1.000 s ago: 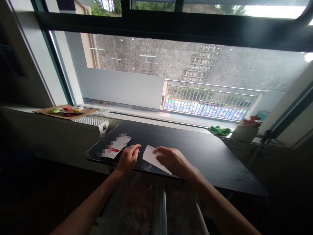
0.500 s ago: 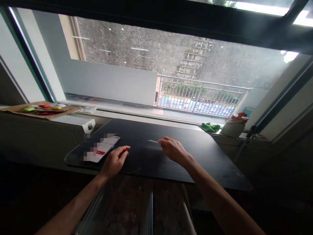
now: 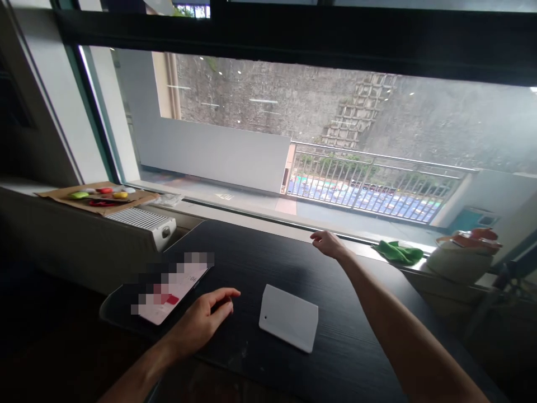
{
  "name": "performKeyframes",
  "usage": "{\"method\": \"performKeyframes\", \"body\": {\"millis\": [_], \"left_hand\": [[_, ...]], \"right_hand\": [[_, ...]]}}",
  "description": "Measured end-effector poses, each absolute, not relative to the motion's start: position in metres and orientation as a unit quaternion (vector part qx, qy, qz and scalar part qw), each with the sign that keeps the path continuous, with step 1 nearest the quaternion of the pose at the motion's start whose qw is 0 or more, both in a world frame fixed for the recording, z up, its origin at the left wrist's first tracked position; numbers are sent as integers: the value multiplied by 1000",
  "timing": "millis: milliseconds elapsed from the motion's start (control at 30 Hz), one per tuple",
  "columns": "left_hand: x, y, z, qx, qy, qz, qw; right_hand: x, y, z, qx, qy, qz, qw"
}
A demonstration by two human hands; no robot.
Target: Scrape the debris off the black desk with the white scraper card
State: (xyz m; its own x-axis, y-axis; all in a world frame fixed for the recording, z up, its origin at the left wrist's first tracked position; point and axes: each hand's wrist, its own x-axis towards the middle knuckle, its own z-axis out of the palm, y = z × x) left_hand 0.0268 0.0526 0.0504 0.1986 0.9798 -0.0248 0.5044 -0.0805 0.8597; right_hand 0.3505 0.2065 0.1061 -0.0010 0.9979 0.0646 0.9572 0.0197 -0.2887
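Observation:
A flat white scraper with slanted corners and a small hole near its left edge lies on the dark table. To its left, my left hand rests low over the tabletop, thumb and index finger apart, holding nothing. My right hand reaches over the table's far edge by the window sill. Its fingers point left, loosely bent and slightly apart, with nothing visible in them. Beside my left hand lies a phone, partly blurred out, its screen lit.
On the left ledge, brown paper carries several colourful lumps and red-handled scissors. A white radiator stands below. A green cloth and a pale container sit on the right sill. Window glass rises behind the table.
My right hand has let go of the thin white piece and moved away toward the sill. The white scraper now lies flat on the table. The view has shifted.

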Motion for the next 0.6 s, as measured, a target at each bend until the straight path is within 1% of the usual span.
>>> {"method": "performKeyframes", "body": {"millis": [167,367,600], "left_hand": [[38,73,56,675,553,279,401],[60,98,41,667,553,364,342],[59,97,33,649,564,386,333]], "right_hand": [[355,245,87,-712,-688,88,110],[355,272,71,-725,-680,83,73],[348,293,74,-728,-682,64,29]]}}
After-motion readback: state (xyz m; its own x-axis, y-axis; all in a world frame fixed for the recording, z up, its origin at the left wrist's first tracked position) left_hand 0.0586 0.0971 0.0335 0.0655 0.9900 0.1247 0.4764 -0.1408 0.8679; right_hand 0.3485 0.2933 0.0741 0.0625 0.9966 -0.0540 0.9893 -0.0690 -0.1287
